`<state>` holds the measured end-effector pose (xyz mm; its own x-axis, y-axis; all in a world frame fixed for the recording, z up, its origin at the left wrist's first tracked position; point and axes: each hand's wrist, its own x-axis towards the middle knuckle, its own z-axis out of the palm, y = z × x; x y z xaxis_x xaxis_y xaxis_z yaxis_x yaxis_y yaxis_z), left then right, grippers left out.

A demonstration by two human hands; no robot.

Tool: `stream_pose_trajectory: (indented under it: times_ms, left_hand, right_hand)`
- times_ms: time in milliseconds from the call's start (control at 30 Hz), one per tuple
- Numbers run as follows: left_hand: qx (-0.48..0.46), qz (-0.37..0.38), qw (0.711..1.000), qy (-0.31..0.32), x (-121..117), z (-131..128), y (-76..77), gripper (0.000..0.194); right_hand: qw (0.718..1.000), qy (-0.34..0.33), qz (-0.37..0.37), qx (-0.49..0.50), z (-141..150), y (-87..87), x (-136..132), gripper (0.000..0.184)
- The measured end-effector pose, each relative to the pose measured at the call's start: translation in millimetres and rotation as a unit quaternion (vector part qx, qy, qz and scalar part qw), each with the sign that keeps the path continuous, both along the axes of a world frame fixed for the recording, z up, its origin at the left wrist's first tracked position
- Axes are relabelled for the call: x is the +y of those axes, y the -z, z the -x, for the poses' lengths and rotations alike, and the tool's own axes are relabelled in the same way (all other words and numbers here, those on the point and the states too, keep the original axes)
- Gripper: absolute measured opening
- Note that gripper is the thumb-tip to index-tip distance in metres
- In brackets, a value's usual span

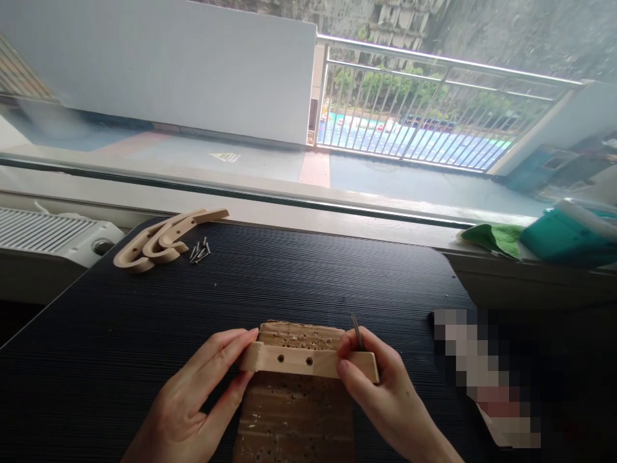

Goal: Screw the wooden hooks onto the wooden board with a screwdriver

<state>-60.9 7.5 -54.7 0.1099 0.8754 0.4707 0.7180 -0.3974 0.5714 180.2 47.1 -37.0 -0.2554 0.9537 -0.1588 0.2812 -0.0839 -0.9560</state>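
A pale wooden hook piece (294,361) with two screw holes lies across a hole-pocked cardboard slab (294,411) on the black ribbed table (308,276). My left hand (195,402) pinches the piece's left end between thumb and fingers. My right hand (385,395) grips its right end, fingers closed, and also holds a thin metal screw (357,331) upright between fingertips. At the far left lie more wooden hooks (161,243) beside a small heap of screws (200,251).
A white radiator (48,233) sits left of the table. A window ledge runs behind, with green and teal cloth items (544,236) at its right end. A blurred-out patch (486,379) covers the table's right side.
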Motion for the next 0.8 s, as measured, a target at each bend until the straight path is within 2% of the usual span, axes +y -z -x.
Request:
stream_pose_trajectory:
  times_ms: [133, 267, 700, 800]
  left_hand:
    - [-0.006, 0.012, 1.000, -0.016, 4.9, -1.5, -0.3, 0.035]
    - [-0.006, 0.024, 1.000, 0.001, 8.7, 0.8, 0.2, 0.036]
    - [-0.052, 0.064, 0.997, -0.007, 9.1, -1.5, -2.6, 0.028]
    - [-0.051, 0.066, 0.996, 0.000, 9.2, -3.0, -8.1, 0.028]
  right_hand:
    - [1.000, 0.000, 0.010, -0.016, 0.4, 1.8, 7.2, 0.004]
    - [1.000, 0.003, 0.014, -0.020, 0.1, 5.6, 9.5, 0.003]
    - [0.999, 0.031, -0.010, 0.004, 5.8, 3.6, 10.4, 0.007]
    - [0.999, 0.031, -0.004, 0.010, 5.9, -0.2, 11.3, 0.008]
